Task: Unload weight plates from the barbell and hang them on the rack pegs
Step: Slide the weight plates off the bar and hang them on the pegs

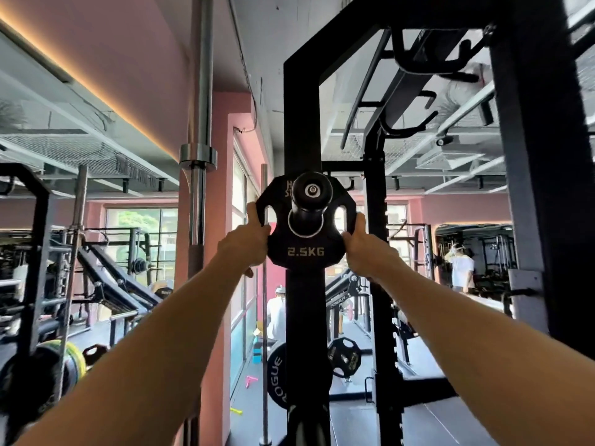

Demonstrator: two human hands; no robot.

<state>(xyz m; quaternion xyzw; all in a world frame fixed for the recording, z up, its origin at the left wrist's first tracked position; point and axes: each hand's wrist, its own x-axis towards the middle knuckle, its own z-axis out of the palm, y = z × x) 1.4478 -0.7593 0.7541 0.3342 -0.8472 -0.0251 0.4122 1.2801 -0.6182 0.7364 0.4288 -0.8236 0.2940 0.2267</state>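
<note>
Between both clamped hands' grip, left (pixel 246 243) and right (pixel 363 249), 2.5KG plate (pixel 304 252) on rack peg (pixel 311 192)

1. The black rack upright (pixel 301 101) carries a peg (pixel 311 191) jutting toward the camera.
2. A black 2.5KG plate (pixel 304 252) hangs on that peg, flat against the upright.
3. Lower on the same upright, a larger plate marked ROGUE (pixel 277 375) sits at its left side, another plate (pixel 344 357) at its right.
</note>
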